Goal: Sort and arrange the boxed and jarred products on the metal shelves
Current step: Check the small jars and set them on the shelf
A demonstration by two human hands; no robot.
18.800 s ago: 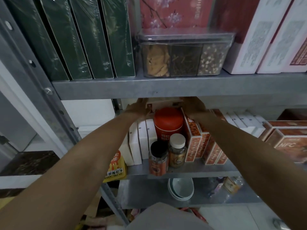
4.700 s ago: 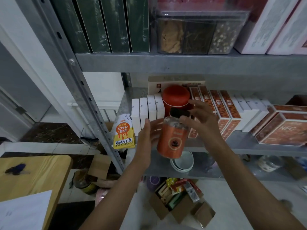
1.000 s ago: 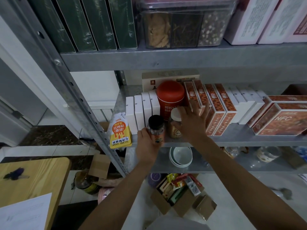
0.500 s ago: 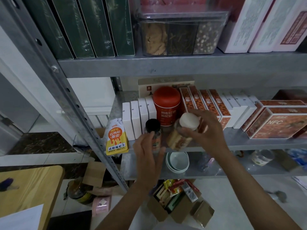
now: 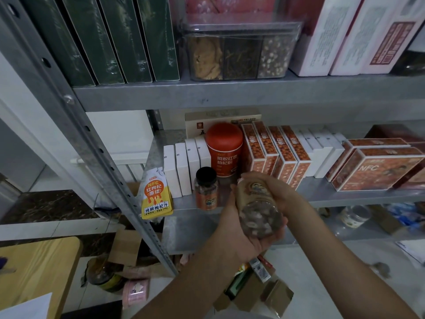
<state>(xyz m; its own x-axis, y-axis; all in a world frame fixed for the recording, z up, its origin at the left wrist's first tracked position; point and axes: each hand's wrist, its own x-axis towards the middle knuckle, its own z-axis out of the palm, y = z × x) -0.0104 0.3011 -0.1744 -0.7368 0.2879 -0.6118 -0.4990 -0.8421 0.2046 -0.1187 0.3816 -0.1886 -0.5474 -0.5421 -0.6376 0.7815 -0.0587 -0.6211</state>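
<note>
I hold a clear jar (image 5: pixel 257 206) with a tan label in both hands, tipped so its base faces me, in front of the middle metal shelf (image 5: pixel 345 196). My left hand (image 5: pixel 234 233) cups it from below and the left. My right hand (image 5: pixel 276 189) grips its upper end, hiding the lid. On the shelf stand a black-lidded orange jar (image 5: pixel 206 188), a red canister (image 5: pixel 224 149), several white boxes (image 5: pixel 184 169) and several orange boxes (image 5: pixel 276 153).
A yellow pouch (image 5: pixel 156 194) hangs at the shelf's left post (image 5: pixel 92 143). Orange NFC boxes (image 5: pixel 377 169) lie at right. Green boxes (image 5: pixel 110 40) and a clear container (image 5: pixel 239 51) fill the upper shelf. Open cartons (image 5: pixel 250 291) sit on the floor, a wooden table (image 5: pixel 34 272) at left.
My right hand lifted the white-lidded jar off the shelf and tipped it toward me. My left hand left the black-lidded jar and now supports the lifted jar from below.
</note>
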